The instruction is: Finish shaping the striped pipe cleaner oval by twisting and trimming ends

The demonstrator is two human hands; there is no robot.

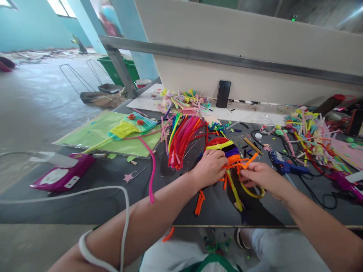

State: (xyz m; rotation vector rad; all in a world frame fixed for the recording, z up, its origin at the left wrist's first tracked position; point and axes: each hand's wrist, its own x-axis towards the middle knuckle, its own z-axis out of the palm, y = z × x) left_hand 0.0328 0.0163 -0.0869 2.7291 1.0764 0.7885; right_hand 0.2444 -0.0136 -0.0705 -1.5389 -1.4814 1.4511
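Note:
A striped pipe-cleaner figure (224, 145), with red, yellow, black and purple bands, is in front of me near the table's front edge. My left hand (212, 166) is closed on its left side, the fingertips near the purple band. Orange pipe cleaners (236, 163) stretch between both hands. My right hand (256, 175) pinches the orange strands close to their bent end. Below hangs a yellow pipe cleaner (234, 190), and a yellow loop (259, 193) curves under my right fingers. Short orange pieces (200, 203) lie beside my left wrist. My palms hide part of the figure.
A bundle of pipe cleaners (185, 138) lies left of the figure. Farther left, a yellow-and-blue pipe-cleaner figure (130, 126) rests on a green sheet (85, 132). A blue glue gun (287, 164) with cords lies right. A phone (223, 94) stands behind. A white cable (126, 211) crosses my left arm.

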